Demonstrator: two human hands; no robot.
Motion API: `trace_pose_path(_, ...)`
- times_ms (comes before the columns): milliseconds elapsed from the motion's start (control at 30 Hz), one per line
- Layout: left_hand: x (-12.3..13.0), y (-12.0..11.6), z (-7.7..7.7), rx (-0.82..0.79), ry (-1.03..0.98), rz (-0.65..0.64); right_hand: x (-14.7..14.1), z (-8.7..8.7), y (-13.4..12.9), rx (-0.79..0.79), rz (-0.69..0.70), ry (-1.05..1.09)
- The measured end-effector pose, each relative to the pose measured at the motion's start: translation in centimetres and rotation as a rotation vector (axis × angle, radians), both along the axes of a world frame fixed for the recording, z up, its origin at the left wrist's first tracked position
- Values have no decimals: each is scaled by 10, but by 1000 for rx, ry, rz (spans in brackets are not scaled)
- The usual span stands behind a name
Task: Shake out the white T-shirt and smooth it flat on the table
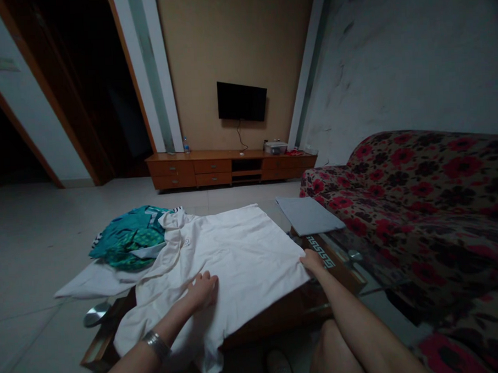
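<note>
On the bench [339, 265], what lies flat?

White polo shirt [239, 258], spread out, overhanging the edge, collar at the far end.

Hands?

Left hand [203, 291]: fingers slightly spread on the cloth. Right hand [312, 262]: fingers pressed together at the hem.

left hand [203, 291] and right hand [313, 262] both palm down, slightly curled
</note>
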State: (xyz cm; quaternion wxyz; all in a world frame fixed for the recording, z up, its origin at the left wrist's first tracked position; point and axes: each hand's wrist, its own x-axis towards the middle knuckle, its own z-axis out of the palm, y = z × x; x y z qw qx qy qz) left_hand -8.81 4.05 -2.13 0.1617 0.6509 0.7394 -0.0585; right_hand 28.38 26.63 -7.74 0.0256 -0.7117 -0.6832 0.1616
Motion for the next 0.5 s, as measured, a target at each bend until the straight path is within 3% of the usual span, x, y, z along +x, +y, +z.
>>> trace_pose_path(333,-6,4,-7,-9,56,-69,16,9,3,-42,116,48)
trace_pose_path(500,-21,3,-21,59,53,-92,40,12,8,-84,149,24)
